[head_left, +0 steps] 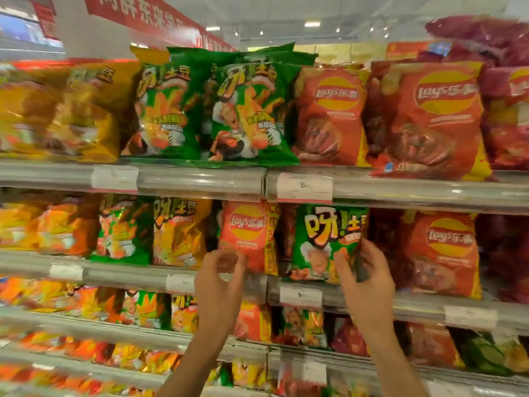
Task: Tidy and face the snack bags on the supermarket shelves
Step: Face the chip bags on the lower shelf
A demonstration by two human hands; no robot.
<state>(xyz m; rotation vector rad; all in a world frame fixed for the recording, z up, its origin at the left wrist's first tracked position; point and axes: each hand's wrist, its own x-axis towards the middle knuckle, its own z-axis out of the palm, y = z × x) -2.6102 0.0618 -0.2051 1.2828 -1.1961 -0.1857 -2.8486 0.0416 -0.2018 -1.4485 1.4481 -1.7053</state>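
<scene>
Head view: green bag [320, 239] edge behind right-hand fingers [347, 267]

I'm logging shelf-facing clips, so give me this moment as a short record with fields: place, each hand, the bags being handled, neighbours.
place: supermarket snack shelves, second shelf from the top in view
left hand: fingers curled at the lower edge of the orange Lay's bag; firm grip unclear, blurred
right hand: grips the right edge of the green snack bag
bag state: both upright, fronts facing out
neighbours: red Lay's bag to the right, yellow bag to the left
</scene>
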